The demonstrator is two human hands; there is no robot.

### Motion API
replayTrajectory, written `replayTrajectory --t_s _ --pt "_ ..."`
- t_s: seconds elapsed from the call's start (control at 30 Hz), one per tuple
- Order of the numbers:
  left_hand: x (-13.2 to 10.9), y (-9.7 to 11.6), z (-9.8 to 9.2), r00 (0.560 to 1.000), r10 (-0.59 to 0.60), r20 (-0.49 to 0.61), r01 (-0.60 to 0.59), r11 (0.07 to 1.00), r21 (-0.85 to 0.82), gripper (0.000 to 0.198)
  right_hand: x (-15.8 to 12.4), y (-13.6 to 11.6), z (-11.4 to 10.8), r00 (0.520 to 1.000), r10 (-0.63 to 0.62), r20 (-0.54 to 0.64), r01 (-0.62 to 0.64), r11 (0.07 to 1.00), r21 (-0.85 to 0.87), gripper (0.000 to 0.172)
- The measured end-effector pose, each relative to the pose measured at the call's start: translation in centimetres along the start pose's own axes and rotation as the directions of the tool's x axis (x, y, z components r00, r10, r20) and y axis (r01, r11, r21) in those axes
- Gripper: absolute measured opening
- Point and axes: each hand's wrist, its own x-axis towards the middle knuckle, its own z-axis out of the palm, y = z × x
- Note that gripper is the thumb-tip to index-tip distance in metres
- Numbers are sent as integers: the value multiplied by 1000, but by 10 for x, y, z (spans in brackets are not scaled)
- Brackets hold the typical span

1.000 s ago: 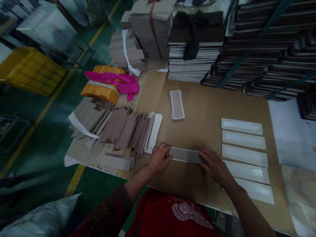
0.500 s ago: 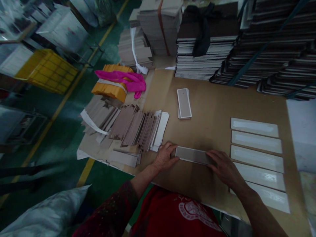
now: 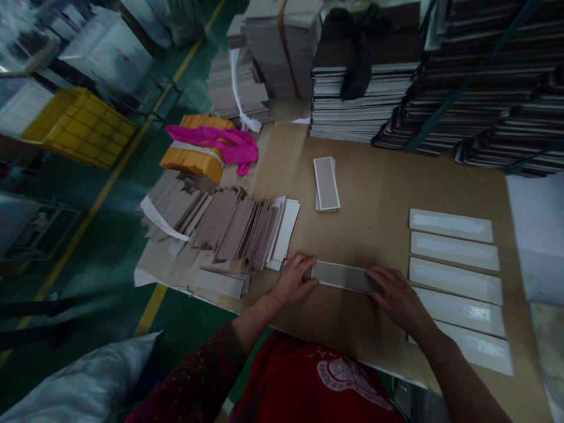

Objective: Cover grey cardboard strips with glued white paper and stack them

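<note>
A grey cardboard strip (image 3: 339, 276) with a thin white border lies lengthwise on the brown table in front of me. At its left end, my left hand (image 3: 294, 279) pinches the edge between thumb and fingers. My right hand (image 3: 392, 292) grips the opposite end, its fingers covering that corner. Right of it, several white glossy strips (image 3: 453, 251) lie in a column, the lowest partly behind my right wrist. Beyond the held strip rests a small stack of grey pieces with white borders (image 3: 326, 183).
Leaning rows of cardboard strips (image 3: 233, 226) stand on the left, with a few loose strips (image 3: 219, 283) near the front edge. Behind them sits an orange bundle (image 3: 194, 161) with a pink cloth (image 3: 240, 147). Tall stacks of dark boards (image 3: 365, 106) line the back.
The whole view has shifted very slightly. Both hands stay at the ends of the cardboard strip, with no clear movement against the table.
</note>
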Motion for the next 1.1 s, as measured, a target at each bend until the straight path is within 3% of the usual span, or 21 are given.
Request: replayTrajectory --t_s 0.53,1.1 --pt "2 0 1 999 8 -46 -8 1000 4 46 0 -3 -1 1000 21 -1 -21 999 45 42" --pt "4 4 -1 999 10 -41 -9 1000 18 46 3 -5 -5 999 46 22 -48 997 66 45"
